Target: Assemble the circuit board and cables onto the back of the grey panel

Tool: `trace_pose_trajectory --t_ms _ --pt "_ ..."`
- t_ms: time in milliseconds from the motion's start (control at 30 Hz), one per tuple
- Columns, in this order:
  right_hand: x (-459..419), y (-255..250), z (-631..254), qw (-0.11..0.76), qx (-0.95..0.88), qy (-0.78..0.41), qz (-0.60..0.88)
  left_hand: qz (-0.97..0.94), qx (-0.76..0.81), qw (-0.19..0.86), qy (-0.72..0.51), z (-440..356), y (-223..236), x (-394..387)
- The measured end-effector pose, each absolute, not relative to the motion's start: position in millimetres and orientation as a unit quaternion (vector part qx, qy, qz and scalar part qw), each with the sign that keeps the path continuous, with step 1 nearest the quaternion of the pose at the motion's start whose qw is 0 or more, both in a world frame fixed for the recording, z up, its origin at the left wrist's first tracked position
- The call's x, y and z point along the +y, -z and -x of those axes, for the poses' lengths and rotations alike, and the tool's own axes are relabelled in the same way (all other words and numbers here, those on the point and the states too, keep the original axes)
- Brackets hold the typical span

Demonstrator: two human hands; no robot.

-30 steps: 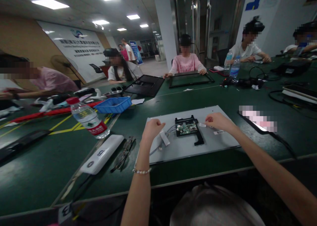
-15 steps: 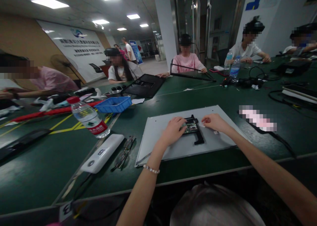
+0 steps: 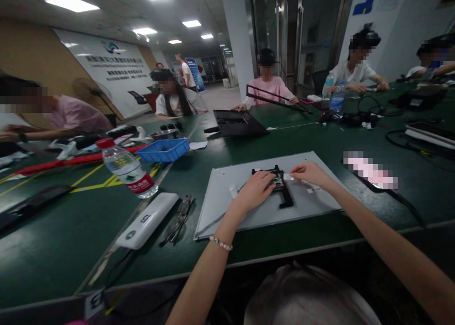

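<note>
- The left hand (image 3: 256,188) lies over the circuit board (image 3: 276,181), fingers bent and a bit apart, maybe to keep it still. It hides part of the board.
- The right hand (image 3: 310,174) has its fingers pinched on a white strip (image 3: 288,177), maybe to keep it straight.
- The board sits in a black holder (image 3: 285,199) on a grey panel (image 3: 313,204), on the table (image 3: 88,230).
- Glasses (image 3: 177,220) and a bottle (image 3: 130,171) are left, not in the way.
- Farther off: a blue tray (image 3: 163,152), then a person (image 3: 268,88) holding a thin frame (image 3: 248,91).

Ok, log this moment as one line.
left hand: laid over circuit board | right hand: at white strip, grip unclear | black bracket: on pale panel | glasses: left of panel
</note>
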State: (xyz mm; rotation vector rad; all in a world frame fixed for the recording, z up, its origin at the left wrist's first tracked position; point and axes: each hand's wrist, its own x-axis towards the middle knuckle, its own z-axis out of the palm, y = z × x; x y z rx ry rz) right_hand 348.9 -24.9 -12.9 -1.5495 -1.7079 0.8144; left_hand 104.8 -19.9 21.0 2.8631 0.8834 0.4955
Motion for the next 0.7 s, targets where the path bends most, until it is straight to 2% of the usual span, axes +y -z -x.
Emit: trace_pose_trajectory --t_ms 300,700 --pt "-16 28 -343 0.334 -0.67 -0.33 0.575 -0.954 0.268 0.031 -0.131 -120 -18 -26" --pt "-22 24 -341 0.308 -0.7 -0.299 0.571 -0.959 0.257 0.012 -0.117 -123 -14 -25"
